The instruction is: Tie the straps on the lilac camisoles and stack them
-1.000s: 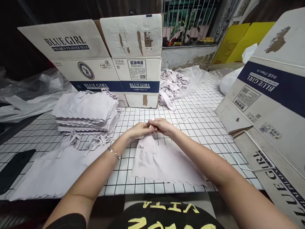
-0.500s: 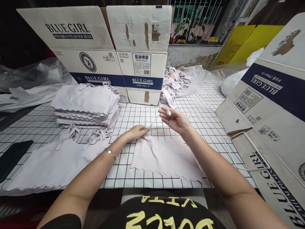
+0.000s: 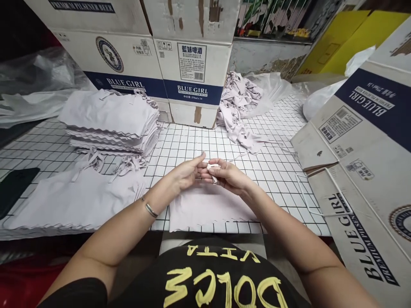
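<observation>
Across the whole frame, a white surface [image 3: 192, 147] gridded with thin black lines, carrying everything. Propped at the right, a big white-and-navy "Blue Girl" beer carton [image 3: 362, 171], tipped on its side, likely shoved there to keep the middle free. At the back, two more upright white cardboard beer cartons [image 3: 154, 60], walling off the work area. Far left, crumpled clear plastic sheeting [image 3: 35, 90].

Left of centre, a tall neat stack of pale lilac fabric pieces with scalloped edges [image 3: 109, 117], squared up and with thin ties spilling from its near side, apparently the sorted pile. Nearer, at the left edge, one large flat sheet of the same pale fabric [image 3: 70, 201]. Behind, by the cartons, a loose tangled heap of lilac cloth [image 3: 239, 105], unsorted by the look of it, spilling from a clear bag.

Dead centre, close to the body, a single flat pale lilac fabric piece [image 3: 205, 209], laid smooth with its wavy hem toward the person, within easy reach. Just above it, left hand [image 3: 186, 173] with a silver bangle at the wrist, fingers extended toward the right. Right hand [image 3: 226, 175] pinched on a small rolled white cord end [image 3: 212, 167], lifted off the fabric, fingertips of both meeting around it for fine control.
</observation>
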A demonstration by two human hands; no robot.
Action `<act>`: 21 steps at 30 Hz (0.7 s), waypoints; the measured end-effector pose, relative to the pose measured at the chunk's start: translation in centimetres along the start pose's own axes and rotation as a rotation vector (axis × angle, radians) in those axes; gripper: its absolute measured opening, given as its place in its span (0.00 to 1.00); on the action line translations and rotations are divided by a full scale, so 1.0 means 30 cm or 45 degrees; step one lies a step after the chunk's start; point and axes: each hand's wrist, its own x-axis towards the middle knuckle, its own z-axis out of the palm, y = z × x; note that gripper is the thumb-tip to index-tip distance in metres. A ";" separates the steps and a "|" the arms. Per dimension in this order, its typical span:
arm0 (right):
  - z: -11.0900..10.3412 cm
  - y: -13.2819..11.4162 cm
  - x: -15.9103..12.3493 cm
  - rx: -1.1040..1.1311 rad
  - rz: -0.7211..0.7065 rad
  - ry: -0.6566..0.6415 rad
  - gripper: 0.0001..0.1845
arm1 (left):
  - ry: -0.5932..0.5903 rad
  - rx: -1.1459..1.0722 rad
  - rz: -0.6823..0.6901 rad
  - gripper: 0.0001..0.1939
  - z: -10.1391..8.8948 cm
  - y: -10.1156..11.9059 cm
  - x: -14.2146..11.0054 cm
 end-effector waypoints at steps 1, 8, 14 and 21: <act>0.007 0.016 -0.015 -0.039 -0.026 0.027 0.24 | -0.037 -0.141 -0.018 0.16 0.011 -0.005 0.008; 0.021 0.082 -0.071 -0.054 -0.092 0.183 0.25 | -0.047 -0.259 0.049 0.08 0.051 -0.063 0.017; 0.025 0.031 -0.077 -0.137 0.041 0.006 0.24 | 0.045 1.074 0.622 0.24 -0.039 -0.049 -0.008; -0.001 -0.024 -0.111 -0.348 0.197 -0.083 0.27 | 0.192 1.815 0.679 0.13 -0.138 0.001 0.019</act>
